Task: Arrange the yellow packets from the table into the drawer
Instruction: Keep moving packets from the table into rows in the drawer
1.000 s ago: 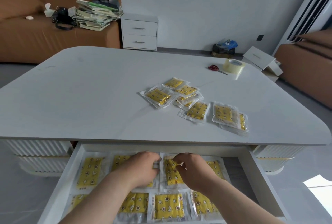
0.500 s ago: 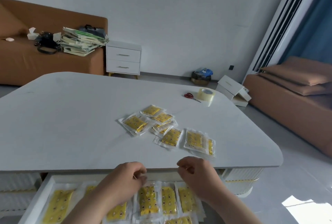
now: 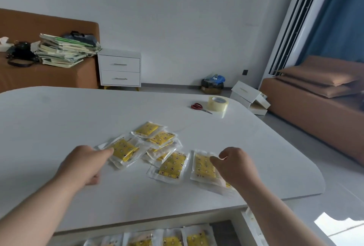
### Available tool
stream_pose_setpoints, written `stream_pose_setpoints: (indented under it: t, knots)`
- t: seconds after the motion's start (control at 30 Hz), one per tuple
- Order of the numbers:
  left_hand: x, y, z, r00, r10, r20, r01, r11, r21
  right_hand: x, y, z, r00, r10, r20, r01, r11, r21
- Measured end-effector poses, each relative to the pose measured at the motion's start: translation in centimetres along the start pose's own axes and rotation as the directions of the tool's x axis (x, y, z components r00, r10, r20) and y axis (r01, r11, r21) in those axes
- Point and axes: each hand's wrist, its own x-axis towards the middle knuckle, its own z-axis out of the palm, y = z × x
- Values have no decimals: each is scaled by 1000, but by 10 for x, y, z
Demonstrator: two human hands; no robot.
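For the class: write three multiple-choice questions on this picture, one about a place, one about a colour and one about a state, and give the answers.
1. Where does the tape roll lie?
A. on the floor
B. beside the scissors on the table
C. on the nightstand
2. What colour are the scissors' handles?
A. blue
B. green
C. red
3. The drawer is:
A. open, with packets inside
B. shut
C. open and bare

Answers: B, the roll sits just right of the scissors on the tabletop; C, the handles are red; A, yellow packets show inside it below the table edge.

white wall point(image 3: 177, 19) | brown sofa point(image 3: 49, 72) | white nightstand point(image 3: 120, 68) | blue curtain point(image 3: 342, 15)
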Motion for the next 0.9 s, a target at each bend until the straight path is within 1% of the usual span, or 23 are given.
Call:
stream_pose_setpoints:
  t: [0.07,0.13,0.2,0.33,0.4,0.5,0.57,0.73,0.9]
  knots:
    - [18,3,8,999,-26,-37,28,999,43,6,0,9,996,72,48,-67,993,-93]
    - [32,4,15,998,12,-69,1,982,190,9,-1,19,991,98,86,-87,988,-131]
    - [38,8,22,995,56,-84,-26,946,324,11,-3,25,990,88,106,-72,987,-146]
    - [53,15,32,996,67,-57,-35,895,446,14,-2,28,986,7,168,30,977,-213]
    - [59,16,35,998,44,-34,-26,908,418,15,1,25,983,17,183,21,979,-201]
    - [64,18,38,1000,12,25,-17,971,240,15,3,21,982,52,183,-2,965,-262]
    - [67,16,38,999,4,52,-12,985,169,15,3,20,982,60,177,-12,965,-260]
    - [72,14,37,999,-7,52,0,991,132,14,6,25,988,48,150,-40,998,-54]
    - [73,17,40,999,-13,46,5,987,161,13,9,26,994,44,97,-57,989,136]
